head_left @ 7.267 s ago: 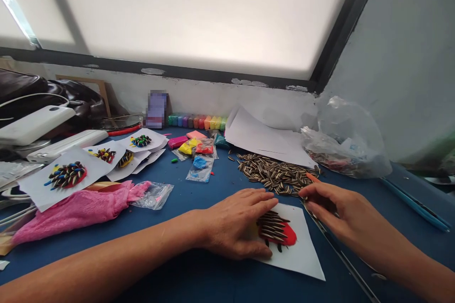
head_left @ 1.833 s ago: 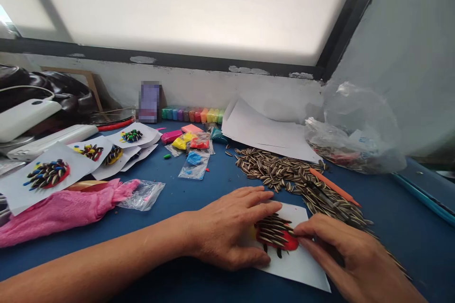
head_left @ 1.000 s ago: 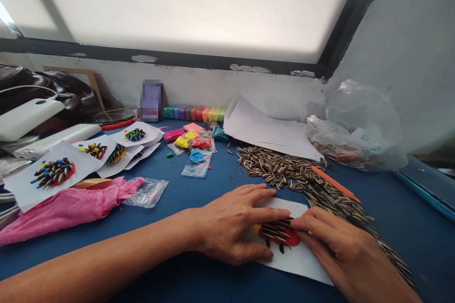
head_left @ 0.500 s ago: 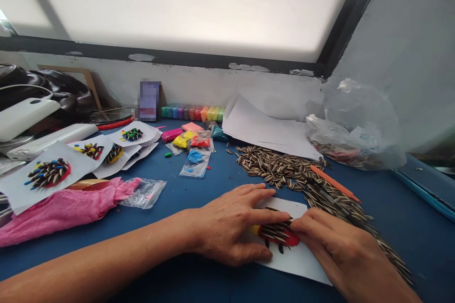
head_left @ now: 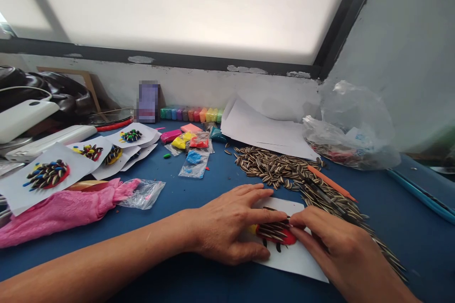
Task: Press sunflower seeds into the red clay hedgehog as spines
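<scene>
On a white sheet of paper (head_left: 302,265) lies a flattened red clay shape (head_left: 292,237) with a bit of yellow clay (head_left: 253,229) at its left end. Striped sunflower seeds (head_left: 272,232) are stuck in rows in the red clay, and a few dark marks show on the paper below. My left hand (head_left: 234,227) rests open on the paper's left side, its index finger stretched along the clay's upper edge. My right hand (head_left: 334,239) pinches a sunflower seed, mostly hidden by the fingertips, at the clay's upper right edge.
A pile of sunflower seeds (head_left: 270,165) spreads behind and right, with an orange clay tool (head_left: 332,183) and a dark pen (head_left: 325,196) on it. Decorated papers (head_left: 21,194), a pink cloth (head_left: 71,208) and clay packets (head_left: 194,158) lie left. White sheets (head_left: 259,128) and a plastic bag (head_left: 348,137) stand behind.
The view has shifted slightly. My right fingertips remain at the clay's right edge, with the thumb and index finger a little differently placed. My left hand stays flat on the paper.
</scene>
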Demonstrator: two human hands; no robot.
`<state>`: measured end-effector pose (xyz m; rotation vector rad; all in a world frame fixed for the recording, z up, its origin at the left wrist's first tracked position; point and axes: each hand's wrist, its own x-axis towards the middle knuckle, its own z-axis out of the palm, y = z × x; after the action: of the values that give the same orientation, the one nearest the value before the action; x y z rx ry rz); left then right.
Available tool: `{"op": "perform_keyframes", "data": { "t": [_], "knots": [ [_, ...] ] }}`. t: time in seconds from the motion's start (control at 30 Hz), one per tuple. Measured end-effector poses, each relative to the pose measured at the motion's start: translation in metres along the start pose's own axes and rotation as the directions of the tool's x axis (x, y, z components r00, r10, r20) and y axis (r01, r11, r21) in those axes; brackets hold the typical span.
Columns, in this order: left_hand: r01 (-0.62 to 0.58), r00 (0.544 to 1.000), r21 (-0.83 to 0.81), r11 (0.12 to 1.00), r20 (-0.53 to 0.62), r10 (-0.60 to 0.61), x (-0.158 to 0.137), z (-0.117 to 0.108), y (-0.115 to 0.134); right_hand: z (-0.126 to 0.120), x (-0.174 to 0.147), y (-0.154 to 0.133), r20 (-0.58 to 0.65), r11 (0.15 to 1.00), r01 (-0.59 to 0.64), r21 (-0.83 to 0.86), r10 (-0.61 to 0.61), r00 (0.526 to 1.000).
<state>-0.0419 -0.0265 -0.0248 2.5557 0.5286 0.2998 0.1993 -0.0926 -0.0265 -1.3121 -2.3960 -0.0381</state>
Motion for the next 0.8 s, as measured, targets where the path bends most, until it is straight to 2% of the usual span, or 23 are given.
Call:
{"op": "perform_keyframes", "data": {
  "t": [0.43, 0.7, 0.8],
  "knots": [
    [0.006, 1.000, -0.004, 1.000, -0.014, -0.006, -0.001, 0.002, -0.001, -0.006, 0.002, -0.002, -0.014, 1.000, -0.019, 0.000, 0.019, 1.000],
    [0.030, 0.999, -0.041, 0.999, -0.013, -0.031, 0.000, 0.001, 0.001, -0.021, 0.003, 0.028, -0.198, 0.958, -0.196, -0.207, 0.155, 0.968],
    [0.035, 0.999, -0.050, 0.998, -0.015, -0.036, -0.001, 0.002, 0.000, -0.022, 0.004, 0.038, -0.188, 0.943, -0.225, -0.243, 0.182, 0.965]
  ]
}}
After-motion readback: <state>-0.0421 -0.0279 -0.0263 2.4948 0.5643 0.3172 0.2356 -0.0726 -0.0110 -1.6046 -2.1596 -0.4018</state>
